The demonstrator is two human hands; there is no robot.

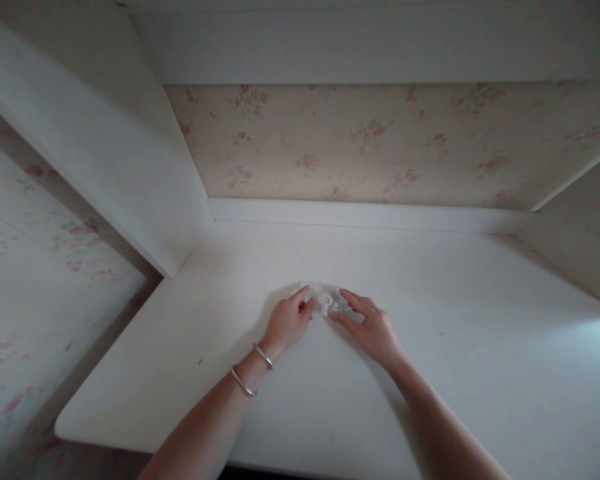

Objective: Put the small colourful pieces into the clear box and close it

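Observation:
A small clear plastic piece [336, 303], with a white part [326, 304] on it, lies at the middle of the white desk top [300, 413]. Whether it is a packet or a stiff case I cannot make out. My left hand [289, 321] pinches its left end between thumb and fingers. From the other side, my right hand [373, 327] grips the right end, thumb at the near edge and fingers at the far edge. Fingertips hide parts of both ends. Two silver bangles [250, 373] circle my left wrist.
White side panels [130, 153] rise at left and right, with a shelf board [380, 47] overhead. Floral wallpaper [350, 147] covers the back wall above a low white ledge [370, 215]. The desk's rounded corner [63, 427] is at the near left. A small dark mark [200, 361] shows on the desk.

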